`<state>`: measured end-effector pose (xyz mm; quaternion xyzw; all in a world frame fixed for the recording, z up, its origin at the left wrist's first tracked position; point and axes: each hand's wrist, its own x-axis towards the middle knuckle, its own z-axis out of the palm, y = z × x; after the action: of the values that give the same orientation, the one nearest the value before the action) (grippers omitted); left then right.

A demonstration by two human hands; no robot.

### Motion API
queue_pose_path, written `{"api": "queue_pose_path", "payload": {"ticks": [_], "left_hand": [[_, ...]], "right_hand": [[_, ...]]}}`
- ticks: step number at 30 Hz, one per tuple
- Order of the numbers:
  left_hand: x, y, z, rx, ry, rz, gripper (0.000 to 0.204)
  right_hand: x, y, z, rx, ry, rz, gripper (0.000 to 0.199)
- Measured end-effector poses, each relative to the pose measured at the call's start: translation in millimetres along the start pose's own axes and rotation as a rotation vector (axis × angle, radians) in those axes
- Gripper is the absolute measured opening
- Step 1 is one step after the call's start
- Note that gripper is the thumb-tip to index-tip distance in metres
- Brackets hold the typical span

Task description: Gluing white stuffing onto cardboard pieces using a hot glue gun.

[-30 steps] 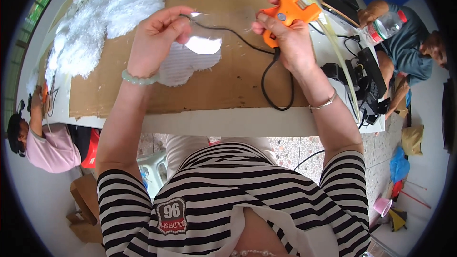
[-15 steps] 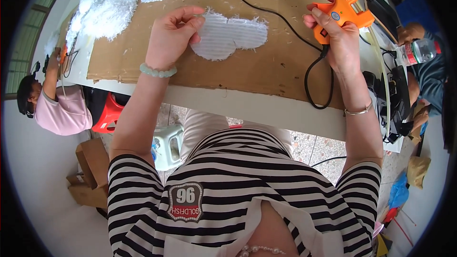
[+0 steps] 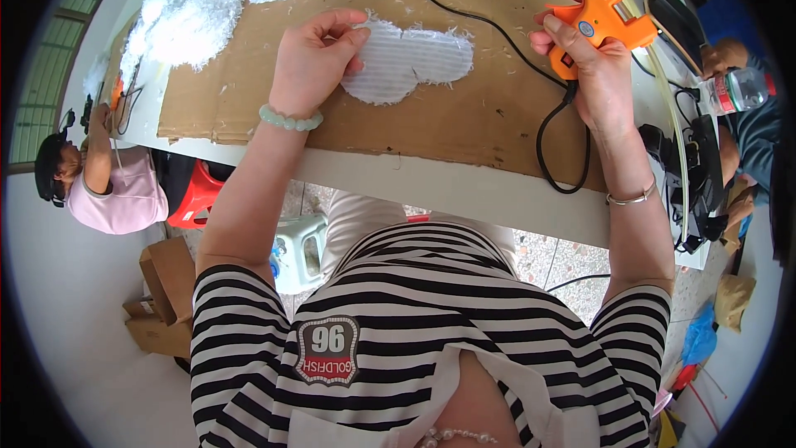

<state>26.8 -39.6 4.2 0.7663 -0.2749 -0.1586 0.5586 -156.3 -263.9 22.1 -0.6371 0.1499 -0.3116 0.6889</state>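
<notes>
Head view: the right hand has its grip clamped round the handle of an orange glue gun at the upper right of the frame, nose toward the top edge; whether the trigger is pressed cannot be told. That aim seems sound, since a probably hot nose is best pointed away from the bare fingers of the other hand. Left of centre, near the top, the left hand has thumb and fingertips drawn close together, and whether anything thin lies between them cannot be told. They overlap the left edge of a white ribbed piece with a frayed rim; touching or just above it is unclear. A light hold by that rim would probably spare its loose strands. From the gun's handle a black cord hangs in a loop, best given slack and room from the piece. Below lies a brown cardboard sheet on the white worktop, with white fluffy material at the upper left, wisely left well apart from the nose.
</notes>
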Motion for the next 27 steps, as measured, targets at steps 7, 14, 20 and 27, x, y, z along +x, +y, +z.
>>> {"api": "queue_pose_path", "payload": {"ticks": [7, 14, 20, 27], "left_hand": [[-2, 2, 1, 0.048, 0.012, 0.047, 0.021], [-4, 4, 4, 0.125, 0.046, 0.114, 0.02], [-4, -7, 3, 0.278, 0.12, 0.316, 0.022], [-6, -3, 3, 0.545, 0.169, 0.472, 0.022]], "right_hand": [[-6, -1, 16, 0.009, -0.094, 0.012, 0.038], [-4, 4, 39, 0.036, -0.194, 0.083, 0.038], [-3, 4, 68, 0.064, -0.294, 0.156, 0.037], [1, 17, 73, 0.096, -0.289, 0.191, 0.037]]}}
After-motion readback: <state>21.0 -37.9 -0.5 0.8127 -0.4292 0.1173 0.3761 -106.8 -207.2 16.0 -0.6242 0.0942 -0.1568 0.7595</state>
